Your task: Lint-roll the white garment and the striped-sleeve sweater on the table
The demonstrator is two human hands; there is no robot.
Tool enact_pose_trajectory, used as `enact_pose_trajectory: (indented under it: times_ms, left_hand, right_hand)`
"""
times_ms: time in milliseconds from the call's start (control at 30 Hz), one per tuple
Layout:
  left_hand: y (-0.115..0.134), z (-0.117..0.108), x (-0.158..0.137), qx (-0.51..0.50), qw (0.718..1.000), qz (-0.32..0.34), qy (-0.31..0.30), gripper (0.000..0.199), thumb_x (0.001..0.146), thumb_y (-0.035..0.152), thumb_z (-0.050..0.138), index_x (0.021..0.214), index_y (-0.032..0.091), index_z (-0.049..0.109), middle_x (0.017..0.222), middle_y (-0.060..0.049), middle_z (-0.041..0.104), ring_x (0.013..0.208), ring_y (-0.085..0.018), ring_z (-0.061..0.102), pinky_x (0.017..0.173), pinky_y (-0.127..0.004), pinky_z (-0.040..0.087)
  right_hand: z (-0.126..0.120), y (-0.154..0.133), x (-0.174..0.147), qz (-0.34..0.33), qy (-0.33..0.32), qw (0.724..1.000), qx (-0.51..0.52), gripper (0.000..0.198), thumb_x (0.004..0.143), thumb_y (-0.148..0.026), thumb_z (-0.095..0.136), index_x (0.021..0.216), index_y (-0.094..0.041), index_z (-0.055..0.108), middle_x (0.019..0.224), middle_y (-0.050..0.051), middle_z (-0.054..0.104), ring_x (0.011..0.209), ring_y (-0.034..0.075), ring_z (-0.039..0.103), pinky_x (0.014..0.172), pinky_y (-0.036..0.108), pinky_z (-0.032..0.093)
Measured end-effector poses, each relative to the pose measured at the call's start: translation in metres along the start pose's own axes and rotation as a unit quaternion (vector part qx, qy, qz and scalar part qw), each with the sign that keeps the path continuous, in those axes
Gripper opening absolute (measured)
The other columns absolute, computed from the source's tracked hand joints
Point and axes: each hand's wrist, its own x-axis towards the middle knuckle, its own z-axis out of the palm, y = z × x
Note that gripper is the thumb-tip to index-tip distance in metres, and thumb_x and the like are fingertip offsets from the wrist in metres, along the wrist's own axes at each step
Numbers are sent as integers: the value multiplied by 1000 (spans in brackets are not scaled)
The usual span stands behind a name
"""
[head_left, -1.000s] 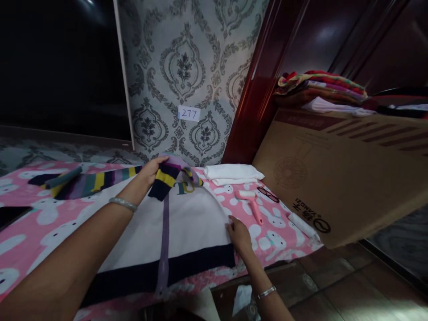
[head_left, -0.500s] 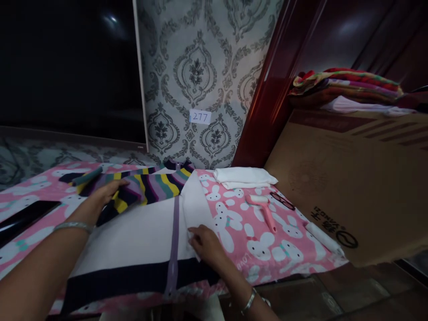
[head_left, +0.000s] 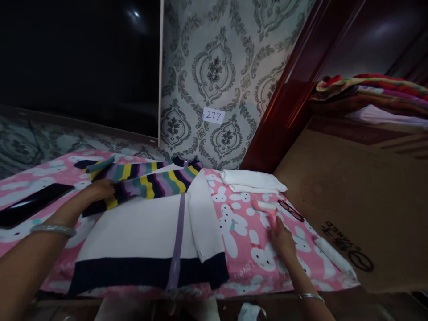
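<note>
A zip-up cardigan [head_left: 143,229] lies spread out, white with a navy hem, a purple zip strip and striped sleeves folded over its upper part. My left hand [head_left: 100,189] is closed on the near striped sleeve close to its dark cuff; the fingertips are partly hidden. To the right, my right hand [head_left: 282,238] has its fingers wrapped around the handle of a pink lint roller [head_left: 265,206]. The roller's white head points away from me and rests on or just above the bunny-print cloth [head_left: 234,236]; I cannot tell which.
Behind the roller lies a folded white cloth [head_left: 252,180]. Dark-rimmed glasses [head_left: 290,209] and a white roll [head_left: 335,257] are near a large cardboard box [head_left: 337,187]. A black phone [head_left: 35,203] lies at left, below a large screen [head_left: 80,67].
My right hand has left the cardigan's white side, moved right and taken hold of the lint roller. My left hand stays at the striped sleeve, which lies lower. The view has shifted.
</note>
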Motion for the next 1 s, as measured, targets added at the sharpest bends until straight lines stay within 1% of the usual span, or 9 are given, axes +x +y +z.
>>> enact_pose_trajectory:
  times_ms: [100,200,333,467,533,600,700,833,1000]
  left_hand:
    - [22,7,-12,72,997,41,-10,29,75,18,54,95,4,70,102,-23,69,103,-40,62,91,-55,47]
    - [57,36,-25,93,982,162,-17,41,80,27,57,119,15,66,133,-15,60,128,-33,50,110,-45,36]
    - [91,84,-31,134,933,333,-23,54,77,23,61,131,20,59,137,-13,58,127,-31,51,104,-44,40]
    - [93,109,-28,142,937,319,-2,31,85,17,49,109,18,68,108,-13,67,106,-29,61,90,-42,46]
    - [88,113,-28,130,942,309,14,29,90,16,42,101,17,69,100,-13,67,102,-28,61,89,-42,46]
    - [83,115,-28,117,943,309,24,29,92,17,40,99,18,69,98,-12,67,99,-27,61,89,-41,46]
    - [77,118,-28,105,942,318,29,27,91,17,43,97,19,69,95,-10,66,95,-26,60,86,-40,46]
    - [71,123,-26,101,938,330,35,26,90,16,45,100,18,68,99,-11,64,96,-27,58,84,-41,46]
    - [67,125,-24,91,938,334,33,27,89,15,44,104,18,66,106,-11,62,97,-27,55,85,-42,45]
  right_hand:
    - [1,-5,6,-24,22,999,26,63,97,-37,36,153,-8,27,106,18,69,101,31,66,83,38,49]
    - [-3,-10,13,-23,45,998,49,60,96,-31,35,152,-10,32,111,19,67,98,30,67,80,38,49]
    - [-9,-28,11,-17,88,990,109,57,94,-30,33,148,-13,42,115,19,65,97,30,66,81,41,50]
    - [-10,-80,-9,-160,124,947,251,56,94,-34,34,145,-15,45,132,16,60,118,28,59,95,40,49]
    - [-8,-118,-19,-230,100,931,264,53,95,-31,35,146,-18,46,131,13,61,116,25,60,94,37,49]
    - [-5,-160,-23,-263,48,938,221,51,95,-26,38,146,-22,47,120,12,65,104,23,64,88,34,51]
    - [-3,-223,-7,-257,-28,957,129,53,95,-20,43,148,-24,46,112,12,67,94,23,67,81,32,51]
    - [-5,-298,43,-229,-71,965,110,53,97,-18,41,149,-22,43,122,15,65,108,25,65,90,33,48]
    - [-5,-359,92,-231,-87,961,128,50,97,-18,42,147,-20,46,130,13,65,119,23,61,97,30,45]
